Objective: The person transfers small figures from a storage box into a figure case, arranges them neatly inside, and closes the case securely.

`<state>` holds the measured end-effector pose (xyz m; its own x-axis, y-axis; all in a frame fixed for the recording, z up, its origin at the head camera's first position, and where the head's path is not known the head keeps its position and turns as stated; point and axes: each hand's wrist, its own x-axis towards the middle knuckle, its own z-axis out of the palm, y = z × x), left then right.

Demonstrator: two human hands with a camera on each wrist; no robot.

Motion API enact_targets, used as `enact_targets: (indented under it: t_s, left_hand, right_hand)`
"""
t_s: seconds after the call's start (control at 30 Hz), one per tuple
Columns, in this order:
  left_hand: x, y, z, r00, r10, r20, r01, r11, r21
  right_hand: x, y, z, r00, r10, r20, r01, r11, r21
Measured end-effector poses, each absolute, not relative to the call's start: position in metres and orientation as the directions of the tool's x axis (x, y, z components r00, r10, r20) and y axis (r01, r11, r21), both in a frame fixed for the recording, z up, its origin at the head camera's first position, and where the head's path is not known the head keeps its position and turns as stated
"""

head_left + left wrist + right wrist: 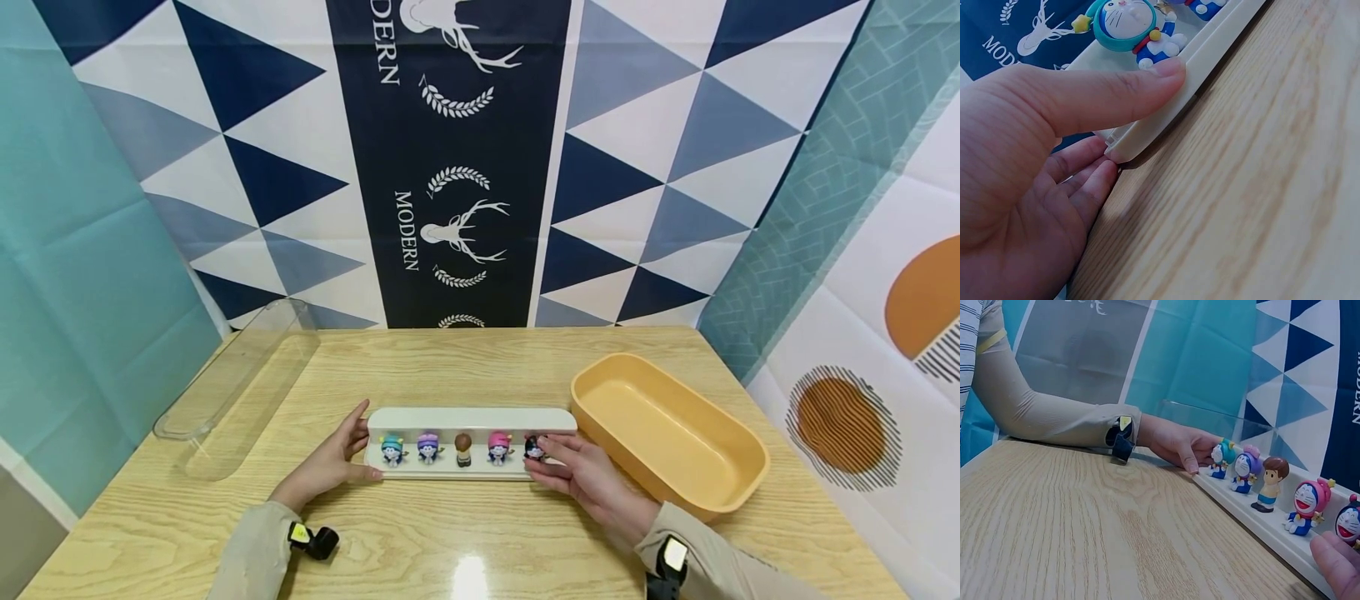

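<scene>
A long white display tray (472,418) with a raised back lies on the table, several figurines lined up on it. My left hand (327,467) grips its left end, thumb over the front rim and fingers around the end. Beside that thumb sits a teal-hooded cat figurine (1125,25). At the right end my right hand (592,482) pinches the dark-hooded cat figurine (532,448), partly hidden by the fingers. Between them stand a purple-hooded figurine (428,447), a brown-haired boy figurine (1270,484) and a pink-hooded figurine (1307,506).
A yellow-orange plastic basin (667,433) stands right of the tray, close behind my right hand. A clear plastic container (247,383) is at the table's left side. A patterned cloth (457,142) hangs behind the wooden table (420,537).
</scene>
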<state>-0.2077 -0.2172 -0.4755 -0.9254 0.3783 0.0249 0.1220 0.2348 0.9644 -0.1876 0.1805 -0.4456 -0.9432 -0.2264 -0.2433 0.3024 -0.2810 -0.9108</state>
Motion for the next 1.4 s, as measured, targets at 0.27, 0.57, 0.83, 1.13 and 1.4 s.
enact_targets:
  t_s: [0.27,0.57,0.83,1.13,1.4]
  left_hand:
    - [-0.208,-0.217,-0.476,-0.926,0.378,0.024,0.121,0.235,0.964]
    - [-0.208,-0.217,-0.477,-0.925,0.379,0.026,0.123,0.234,0.964]
    - [-0.208,-0.217,-0.476,-0.927,0.375,0.025,0.123,0.238,0.963]
    - [-0.208,-0.218,-0.478,-0.925,0.379,0.027,0.125,0.235,0.964]
    - [-0.208,-0.217,-0.477,-0.927,0.376,0.009,0.103,0.231,0.968]
  right_hand:
    - [-0.182,0.186,-0.438,-0.939,-0.258,-0.226,0.297,-0.283,-0.912]
    - [-0.173,0.189,-0.433,-0.964,-0.178,-0.197,0.231,-0.195,-0.953]
    - [-0.16,0.189,-0.433,-0.992,-0.054,-0.111,0.112,-0.019,-0.994]
    - [-0.154,0.192,-0.448,-0.999,0.013,-0.042,0.044,0.162,-0.986]
    - [-0.159,0.195,-0.457,-1.0,-0.004,-0.02,0.02,0.103,-0.994]
